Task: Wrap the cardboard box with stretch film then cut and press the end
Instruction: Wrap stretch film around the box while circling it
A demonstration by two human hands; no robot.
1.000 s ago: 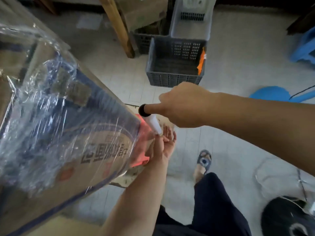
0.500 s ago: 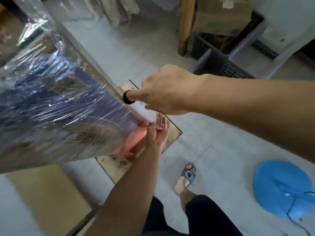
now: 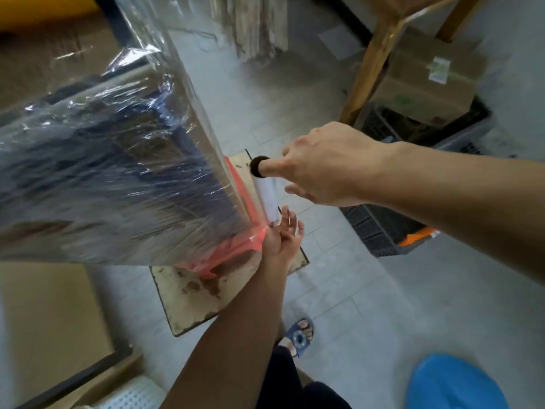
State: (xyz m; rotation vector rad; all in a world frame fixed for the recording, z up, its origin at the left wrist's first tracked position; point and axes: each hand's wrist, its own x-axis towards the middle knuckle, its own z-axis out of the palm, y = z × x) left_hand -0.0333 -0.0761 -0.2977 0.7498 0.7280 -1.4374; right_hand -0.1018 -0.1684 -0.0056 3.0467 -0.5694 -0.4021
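Box-relative notes. Cardboard box point(image 3: 97, 184) fills the left of the view, lying at a tilt, already under several shiny layers of stretch film point(image 3: 188, 119); a loose clear sheet of it runs from high above the box down along its right-hand edge. Film roll point(image 3: 267, 199) sits just beside the box's lower right corner, its long axis roughly upright, near parallel to that edge. Right hand point(image 3: 321, 166) is at the roll's top end: one finger goes into a black end cap, other fingers loosely curled, not clamped round the roll body. Left hand point(image 3: 283, 234) is at the roll's bottom end, palm half open, fingers spread, touching or just under the core; can't tell if a finger is inside the core. So the roll is pinned end to end between the two hands, free to spin. Red plastic stand point(image 3: 236, 249) shows under the box's near corner, on a stained board point(image 3: 188, 296) on the floor. Judgement: wrapping is mid-pass, cut not yet due. Key relation: box lies to the left of the grip, film feeds off the roll straight onto that edge, so the next pull goes round the corner with the axis kept parallel to the edge. Left hand is nearer the box.
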